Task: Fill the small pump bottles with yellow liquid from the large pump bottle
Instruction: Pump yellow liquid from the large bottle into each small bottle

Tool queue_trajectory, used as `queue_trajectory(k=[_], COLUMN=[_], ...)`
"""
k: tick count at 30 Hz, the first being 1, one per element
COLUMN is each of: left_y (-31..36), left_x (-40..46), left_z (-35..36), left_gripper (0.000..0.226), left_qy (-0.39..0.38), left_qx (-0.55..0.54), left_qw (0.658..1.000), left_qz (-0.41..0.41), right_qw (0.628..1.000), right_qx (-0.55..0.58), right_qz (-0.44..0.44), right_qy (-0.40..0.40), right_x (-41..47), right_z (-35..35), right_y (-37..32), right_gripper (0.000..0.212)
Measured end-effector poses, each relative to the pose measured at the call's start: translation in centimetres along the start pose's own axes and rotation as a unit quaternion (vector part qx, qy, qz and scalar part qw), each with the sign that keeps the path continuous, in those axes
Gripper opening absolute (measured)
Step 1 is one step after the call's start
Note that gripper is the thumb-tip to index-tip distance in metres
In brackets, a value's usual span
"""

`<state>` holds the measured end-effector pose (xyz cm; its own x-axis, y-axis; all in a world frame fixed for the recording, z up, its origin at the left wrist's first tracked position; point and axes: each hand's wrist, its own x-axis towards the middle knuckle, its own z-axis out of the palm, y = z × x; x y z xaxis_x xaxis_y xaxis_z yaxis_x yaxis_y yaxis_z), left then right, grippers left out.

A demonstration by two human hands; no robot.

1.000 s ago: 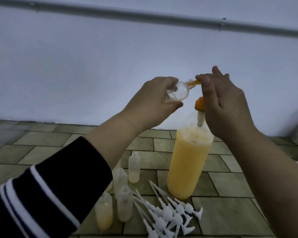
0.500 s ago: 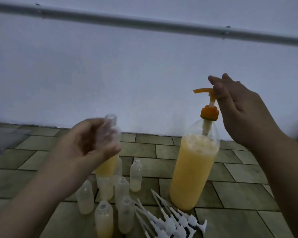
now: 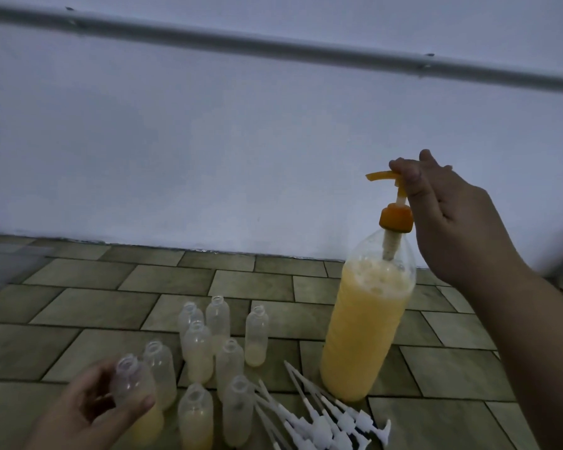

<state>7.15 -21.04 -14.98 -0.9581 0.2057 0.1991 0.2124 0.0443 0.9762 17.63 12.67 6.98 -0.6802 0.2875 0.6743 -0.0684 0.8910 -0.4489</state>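
Note:
The large pump bottle [image 3: 364, 326] stands on the tiled floor, nearly full of yellow liquid, with an orange pump head [image 3: 384, 177] raised. My right hand [image 3: 449, 216] hovers at the pump head, fingertips touching its top. My left hand [image 3: 91, 410] grips one small bottle [image 3: 134, 394], partly filled with yellow liquid, low at the left of a cluster of several open small bottles [image 3: 221, 345]. Some of these hold a little pale yellow liquid.
A pile of white pump tops [image 3: 319, 417] with long dip tubes lies on the floor in front of the large bottle. A white wall with a grey pipe [image 3: 273, 43] rises behind. Green-grey tiles [image 3: 78, 303] cover the floor.
My left hand has carried the small bottle from the pump spout down to the floor beside the cluster. The pump head has risen; my right hand stays at its top.

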Motion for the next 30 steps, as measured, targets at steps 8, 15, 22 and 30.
queue_trajectory(k=[8,15,22,30], left_y=[-2.3,-2.8,-3.2,-2.0], left_x=[-0.5,-1.2,-0.4,1.5], left_z=[0.8,1.6,1.2,0.0], left_gripper=[0.066,0.065,0.038,0.075], left_qy=[-0.003,-0.004,0.16,-0.069], left_qx=[0.06,0.097,0.059,0.05], left_qw=[0.998,0.994,0.982,0.994], left_qz=[0.029,0.058,0.085,-0.061], right_qw=[1.0,0.999,0.999,0.999], right_qx=[-0.011,-0.024,-0.022,-0.024], right_qz=[-0.007,-0.021,-0.024,-0.031], right_qy=[0.013,0.018,0.013,0.019], right_x=[0.0,0.0,0.3,0.2], right_z=[0.0,0.2,0.1,0.1], right_y=[0.0,0.5,0.4,0.5], right_gripper=[0.048,0.049,0.051,0.048])
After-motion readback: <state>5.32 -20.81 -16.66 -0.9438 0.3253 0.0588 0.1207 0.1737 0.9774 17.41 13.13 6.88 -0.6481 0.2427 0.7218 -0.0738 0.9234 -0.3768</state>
